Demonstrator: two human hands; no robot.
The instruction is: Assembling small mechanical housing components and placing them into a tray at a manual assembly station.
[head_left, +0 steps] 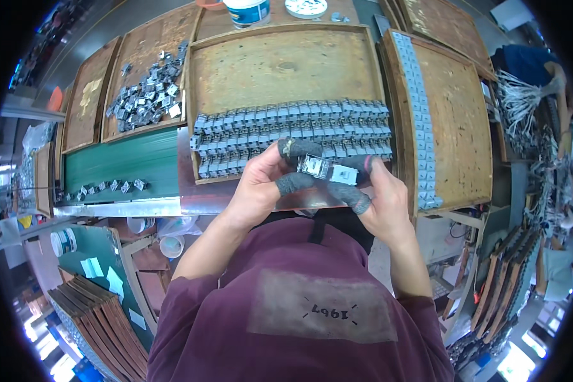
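Note:
Dark grey finger covers are on the fingertips of both my hands. Between thumb and fingers, my left hand (264, 181) grips a small silver metal-framed part (314, 167). My right hand (383, 200) pinches a small light grey block (344, 174) from above and below. The two pieces meet end to end in front of my body; I cannot tell whether they are joined. Just beyond my fingers, several rows of similar grey metal-and-plastic parts (293, 127) fill the near side of a wooden tray (280, 63).
A wooden tray (461, 127) on the right has a column of light grey blocks (416, 114). On the left, loose metal parts (149, 92) lie heaped in another tray, behind a green surface (124, 165) with several small parts. A white-and-blue bucket (247, 13) stands at the back.

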